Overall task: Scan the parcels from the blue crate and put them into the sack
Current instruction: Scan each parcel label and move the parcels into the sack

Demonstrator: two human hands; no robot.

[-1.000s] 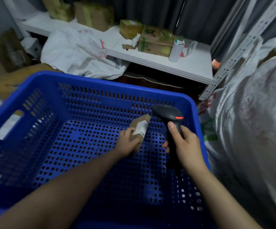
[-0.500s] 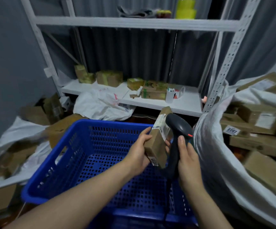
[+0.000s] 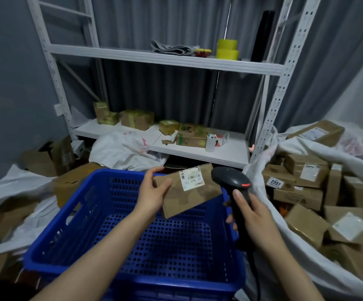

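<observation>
My left hand (image 3: 152,193) grips a small brown cardboard parcel (image 3: 190,193) by its left end, held above the blue crate (image 3: 84,216) with its white barcode label facing up. My right hand (image 3: 253,216) holds the black handheld scanner (image 3: 232,181) by its handle, its head just right of the parcel and close to the label. No other parcel shows inside the blue perforated crate. The white sack (image 3: 265,203) stands open at the right, filled with several brown parcels.
A white metal shelf rack (image 3: 224,154) stands behind the crate with boxes, a cup and a white bag (image 3: 124,152) on its lower board. Yellow tape rolls (image 3: 227,49) sit on the upper board. Cardboard boxes and white sacking lie on the floor at the left.
My left hand lifted the parcel out of the crate and turned it flat with the label up. My right hand brought the scanner up beside it. My view has risen to the shelves and sack.
</observation>
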